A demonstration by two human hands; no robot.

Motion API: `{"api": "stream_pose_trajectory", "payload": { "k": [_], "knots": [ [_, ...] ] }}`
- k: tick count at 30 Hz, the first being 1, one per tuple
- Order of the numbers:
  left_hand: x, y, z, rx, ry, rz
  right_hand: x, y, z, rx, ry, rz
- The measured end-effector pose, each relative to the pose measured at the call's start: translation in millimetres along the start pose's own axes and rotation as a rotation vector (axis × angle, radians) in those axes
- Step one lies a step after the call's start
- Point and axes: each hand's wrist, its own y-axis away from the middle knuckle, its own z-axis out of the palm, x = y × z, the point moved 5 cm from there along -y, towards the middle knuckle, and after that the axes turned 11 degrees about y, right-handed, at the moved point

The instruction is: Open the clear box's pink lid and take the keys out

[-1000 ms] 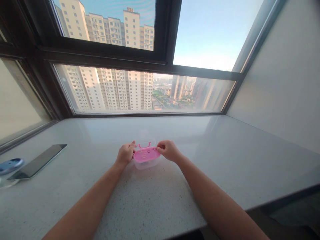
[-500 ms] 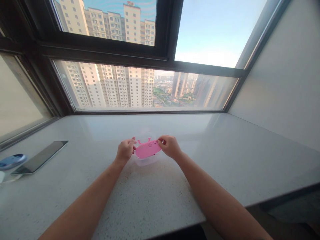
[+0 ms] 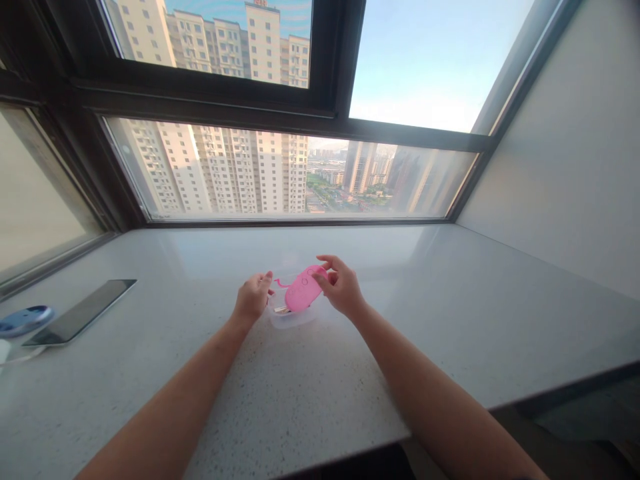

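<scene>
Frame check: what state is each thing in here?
pink lid: tilted up over the clear container, held by the right hand.
clear container: partly uncovered, standing on the counter, gripped by the left hand.
phone: flat on the counter, screen dark.
blue disc: lying at the counter's left edge.

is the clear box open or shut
Open: the right hand holds the pink lid tilted up off the clear box.

Light: bright daylight through window (image 3: 280, 170); pale sheen on counter (image 3: 410, 280). Shadows: faint, soft. Dark frame (image 3: 210, 110) underexposed. Focus: pink lid (image 3: 303, 291) crisp, unblurred. Edges: wide-angle bowing, corners slightly soft.
</scene>
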Motion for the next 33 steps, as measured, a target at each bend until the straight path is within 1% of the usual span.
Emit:
{"api": "stream_pose_trajectory", "payload": {
  "k": [3,8,12,17,21,26,28,29,31,32,33],
  "knots": [
    [5.9,2.2,0.2,0.001,-0.02,0.017,-8.8,3.6,4.1,-0.067,-0.042,-0.061],
    [13.5,5.6,0.9,-0.011,-0.034,0.027,-20.7,9.0,14.7,-0.193,-0.059,-0.207],
    [15.0,6.2,1.9,-0.024,-0.027,0.024,-24.5,10.5,18.8,-0.231,-0.037,-0.268],
    [15.9,6.5,2.0,-0.027,-0.021,0.034,-28.4,10.2,17.9,-0.21,-0.032,-0.284],
    [16.9,6.8,0.3,-0.018,-0.056,0.061,-28.1,9.3,13.6,-0.154,-0.042,-0.233],
    [13.7,3.5,-2.6,0.003,-0.059,0.069,-27.0,7.7,1.6,-0.054,-0.011,-0.185],
    [17.1,2.6,-7.8,0.073,-0.106,0.127,-26.2,7.4,-3.2,0.002,-0.001,-0.164],
    [21.6,3.2,-11.6,0.122,-0.137,0.186,-25.6,7.4,-4.9,0.028,-0.007,-0.151],
    [35.3,7.8,-19.5,0.202,-0.177,0.35,-23.7,7.6,-6.2,0.064,-0.045,-0.118],
    [43.2,11.3,-22.6,0.206,-0.168,0.436,-22.4,7.7,-6.1,0.076,-0.077,-0.098],
    [50.9,15.5,-24.9,0.181,-0.14,0.515,-21.3,7.7,-5.5,0.081,-0.111,-0.08]
  ]
}}
